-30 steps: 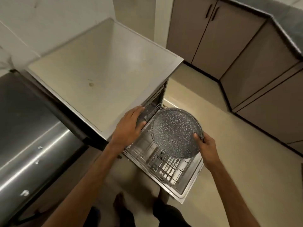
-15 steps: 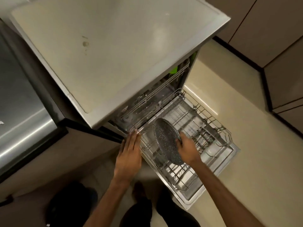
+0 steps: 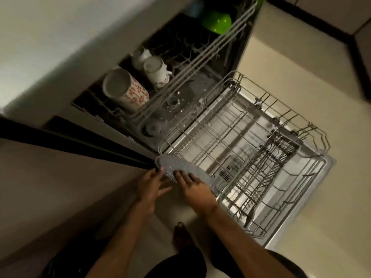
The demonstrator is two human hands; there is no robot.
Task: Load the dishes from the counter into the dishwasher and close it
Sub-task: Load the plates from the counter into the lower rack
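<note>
Home kitchen w/ dishwasher [image 3: 178, 114], mugs [image 3: 128, 91]

Beige floor [image 3: 291, 77], black baseboard [image 3: 329, 31], probably cabinet fronts [image 3: 321, 7] at top right

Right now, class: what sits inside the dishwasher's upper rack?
The upper rack holds a flowered mug, a white cup and a green bowl. Its back part is hidden under the dishwasher top.

We see a plate [image 3: 181, 167] with a grey, speckled, stone-like finish, matt and slightly grainy. At three o'clock from it, the lower rack [image 3: 251, 149] is thin bare metal wire over a shiny steel door panel [image 3: 301, 185]. Toward eleven o'clock, a mug [image 3: 130, 91] looks like smooth glazed ceramic printed with red flowers. At one o'clock, a green bowl [image 3: 216, 22] shines like glossy plastic.
</note>
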